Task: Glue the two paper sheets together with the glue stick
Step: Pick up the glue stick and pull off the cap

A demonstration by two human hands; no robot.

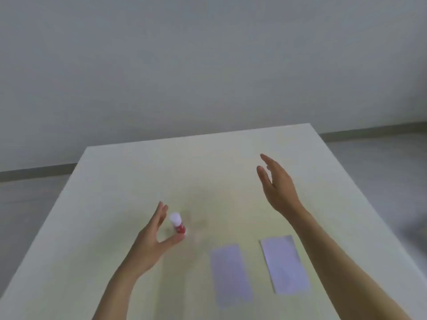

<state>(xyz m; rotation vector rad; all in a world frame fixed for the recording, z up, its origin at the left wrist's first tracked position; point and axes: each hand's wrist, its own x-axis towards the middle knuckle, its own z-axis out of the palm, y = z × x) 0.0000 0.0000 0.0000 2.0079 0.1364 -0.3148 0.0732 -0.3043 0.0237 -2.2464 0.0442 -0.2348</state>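
Note:
A glue stick (178, 224) with a red body and white cap stands upright on the pale table (208, 172), left of centre. My left hand (151, 241) curves around it with fingers spread: the thumb tip is at its base, while the fingers stay a little apart from the cap on its left. Two pale lilac paper sheets lie flat side by side near the front, the left sheet (231, 276) and the right sheet (285, 264), with a gap between them. My right hand (277, 188) hovers with fingers apart over the table beyond the right sheet, holding nothing.
The table's far edge (198, 135) runs close to a grey wall. Its right edge (360, 192) drops to a grey floor. Bare tabletop lies between the glue stick and the sheets.

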